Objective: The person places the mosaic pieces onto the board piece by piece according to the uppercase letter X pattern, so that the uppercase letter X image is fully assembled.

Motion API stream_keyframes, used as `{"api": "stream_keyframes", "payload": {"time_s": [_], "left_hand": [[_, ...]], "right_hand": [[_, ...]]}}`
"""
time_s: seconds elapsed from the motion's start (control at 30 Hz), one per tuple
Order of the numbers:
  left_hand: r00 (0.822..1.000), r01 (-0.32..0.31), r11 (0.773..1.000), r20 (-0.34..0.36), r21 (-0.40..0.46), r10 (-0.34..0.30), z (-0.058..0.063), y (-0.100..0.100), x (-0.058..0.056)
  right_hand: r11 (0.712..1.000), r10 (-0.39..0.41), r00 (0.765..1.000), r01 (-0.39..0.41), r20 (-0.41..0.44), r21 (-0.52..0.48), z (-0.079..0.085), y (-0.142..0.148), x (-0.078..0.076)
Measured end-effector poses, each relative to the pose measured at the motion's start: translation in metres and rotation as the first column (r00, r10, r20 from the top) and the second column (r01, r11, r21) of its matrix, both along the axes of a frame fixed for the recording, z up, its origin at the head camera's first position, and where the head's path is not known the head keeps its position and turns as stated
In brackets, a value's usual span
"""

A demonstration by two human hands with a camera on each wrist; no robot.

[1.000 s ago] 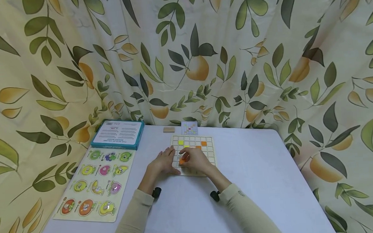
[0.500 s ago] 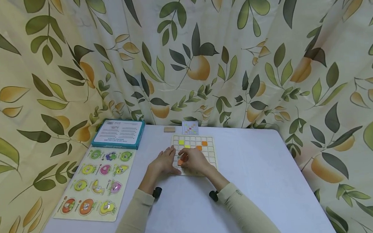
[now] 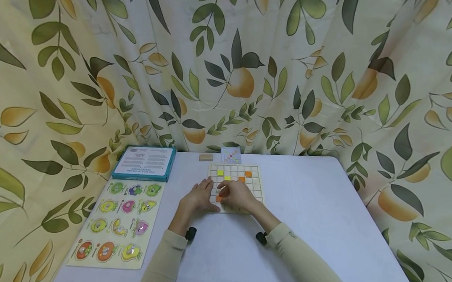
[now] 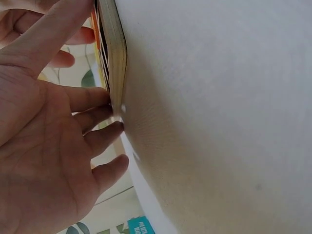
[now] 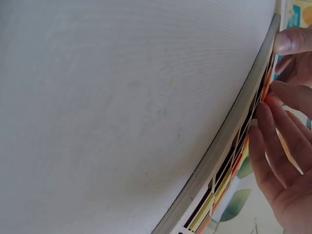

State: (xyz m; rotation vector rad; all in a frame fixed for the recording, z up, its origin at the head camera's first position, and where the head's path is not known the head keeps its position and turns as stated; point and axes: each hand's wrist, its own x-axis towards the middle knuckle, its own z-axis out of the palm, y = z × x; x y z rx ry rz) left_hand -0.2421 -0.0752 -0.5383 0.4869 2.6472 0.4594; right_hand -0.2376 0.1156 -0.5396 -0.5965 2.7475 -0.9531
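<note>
A pale square grid board point(image 3: 256, 192) lies on the table with yellow tiles point(image 3: 220, 172) and orange tiles point(image 3: 248, 174) in some cells. My left hand point(image 3: 197, 197) rests along its left edge, fingers extended, thumb at the near corner. In the left wrist view those fingertips touch the board's side. Over the lower left cells, my right hand point(image 3: 239, 194) has thumb and fingertips brought together at an orange tile point(image 3: 219, 198), which it appears to pinch at board level. The right hand covers the middle cells.
Behind the board are a small patterned card point(image 3: 231, 155) and a wooden block point(image 3: 205, 157). To the left lie a sheet with fruit and vegetable pictures point(image 3: 110, 217) and a teal-edged box point(image 3: 143, 161). A leafy curtain point(image 3: 247, 115) hangs behind the white table point(image 3: 320, 221).
The orange tile under my right fingertips has gone from looking tilted to lying flatter in the lower left of the board. My left hand has stayed in place.
</note>
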Motion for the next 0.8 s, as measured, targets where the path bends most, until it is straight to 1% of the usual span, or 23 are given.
{"api": "stream_keyframes", "payload": {"time_s": [0.1, 0.23, 0.4, 0.53, 0.63, 0.7, 0.8], "left_hand": [[1.0, -0.024, 1.0, 0.011, 0.0, 0.024, -0.001, -0.002, 0.003], [0.999, -0.049, 0.999, -0.002, -0.009, 0.049, -0.003, -0.008, 0.005], [0.999, -0.037, 0.999, -0.034, 0.013, 0.038, -0.005, -0.014, 0.005], [0.995, -0.05, 0.998, -0.081, 0.034, 0.053, -0.006, -0.021, 0.004], [0.989, -0.066, 0.997, -0.133, 0.042, 0.071, -0.006, -0.026, 0.0], [0.981, -0.079, 0.996, -0.173, 0.047, 0.086, -0.003, -0.03, -0.003], [0.965, -0.091, 0.994, -0.241, 0.055, 0.102, 0.001, -0.035, -0.007]], "right_hand": [[1.0, -0.003, 1.0, 0.003, 0.001, -0.015, -0.002, 0.0, 0.002], [1.0, -0.005, 0.999, 0.004, -0.043, -0.028, -0.003, 0.003, 0.004], [0.997, -0.062, 0.99, 0.055, -0.125, -0.058, 0.001, 0.015, 0.007], [0.991, -0.118, 0.979, 0.105, -0.165, -0.081, 0.003, 0.029, 0.007], [0.985, -0.167, 0.965, 0.157, -0.201, -0.068, 0.004, 0.041, 0.007], [0.978, -0.208, 0.95, 0.206, -0.233, -0.035, 0.003, 0.05, 0.007], [0.96, -0.258, 0.924, 0.278, -0.283, 0.034, 0.004, 0.064, 0.007]]}}
